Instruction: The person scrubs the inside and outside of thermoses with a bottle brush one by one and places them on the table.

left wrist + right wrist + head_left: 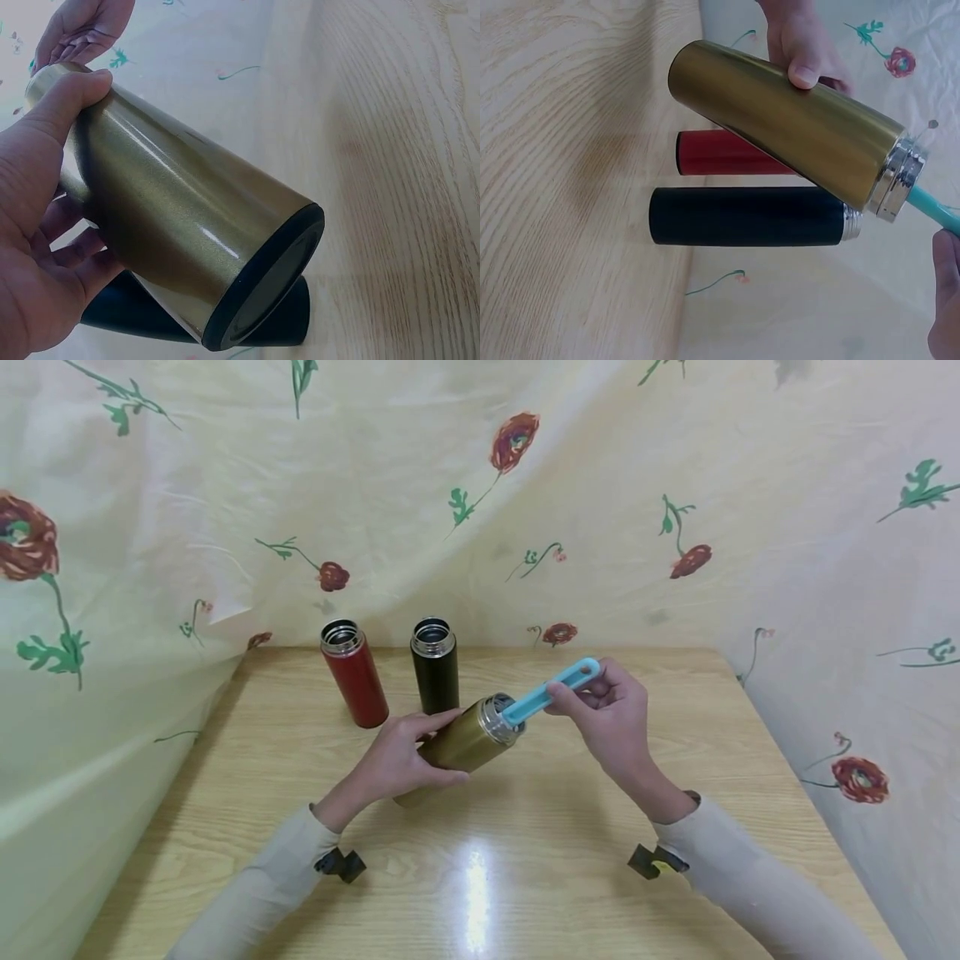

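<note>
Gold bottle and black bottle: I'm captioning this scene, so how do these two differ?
The gold bottle is gold-brown; the black bottle is black.
The gold bottle is tilted in the left hand; the black bottle stands upright on the table.
A blue handle pokes from the gold bottle's mouth, none from the black bottle's.
Both are lidless cylinders with shiny necks.

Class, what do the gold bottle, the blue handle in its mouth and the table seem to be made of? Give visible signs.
Gold bottle: probably metal with a glossy, metallic-looking coat; its bare neck gleams like polished steel.
Blue handle: likely plastic, smooth and one even colour.
Table: wood or wood-look laminate; grain lines show, and a bright glare suggests a sealed surface.
</note>
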The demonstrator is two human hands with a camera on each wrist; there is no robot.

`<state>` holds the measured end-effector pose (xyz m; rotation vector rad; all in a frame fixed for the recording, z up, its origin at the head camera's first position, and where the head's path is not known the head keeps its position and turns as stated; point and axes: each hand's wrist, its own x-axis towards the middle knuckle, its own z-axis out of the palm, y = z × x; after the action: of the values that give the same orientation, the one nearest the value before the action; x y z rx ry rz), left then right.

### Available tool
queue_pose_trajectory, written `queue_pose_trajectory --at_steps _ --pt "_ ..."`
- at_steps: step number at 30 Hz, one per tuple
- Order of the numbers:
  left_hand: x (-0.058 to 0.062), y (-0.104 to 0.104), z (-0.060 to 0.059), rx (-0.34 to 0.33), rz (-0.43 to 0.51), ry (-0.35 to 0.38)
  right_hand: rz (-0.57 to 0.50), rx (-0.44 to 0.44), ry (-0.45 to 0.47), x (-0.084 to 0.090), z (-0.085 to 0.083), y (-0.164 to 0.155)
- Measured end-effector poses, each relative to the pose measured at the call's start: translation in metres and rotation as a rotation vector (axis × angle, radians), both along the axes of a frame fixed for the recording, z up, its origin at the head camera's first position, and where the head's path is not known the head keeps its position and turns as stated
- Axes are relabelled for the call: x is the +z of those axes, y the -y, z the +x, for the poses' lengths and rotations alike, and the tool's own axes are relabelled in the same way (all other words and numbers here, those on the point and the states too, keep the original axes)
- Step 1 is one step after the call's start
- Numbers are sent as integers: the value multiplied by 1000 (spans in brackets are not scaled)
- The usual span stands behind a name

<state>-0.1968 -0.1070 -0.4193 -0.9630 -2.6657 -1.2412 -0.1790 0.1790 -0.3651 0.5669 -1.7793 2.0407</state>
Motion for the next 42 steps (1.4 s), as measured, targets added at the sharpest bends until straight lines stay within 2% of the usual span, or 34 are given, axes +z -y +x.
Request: queue_pose_trajectory --at_steps 16,25,30,42 --pt "-1 3 -2 -36 7 47 9 -22 -23 10 -1 -12" --pt "-3 5 -3 -59 27 72 -34 -41 -38 23 -2 -23" --pt "-4 6 -3 -69 29 56 -69 -30 -45 31 -1 -27" --pt "-2 2 -1 -79 38 67 -59 -31 -61 48 1 -33"
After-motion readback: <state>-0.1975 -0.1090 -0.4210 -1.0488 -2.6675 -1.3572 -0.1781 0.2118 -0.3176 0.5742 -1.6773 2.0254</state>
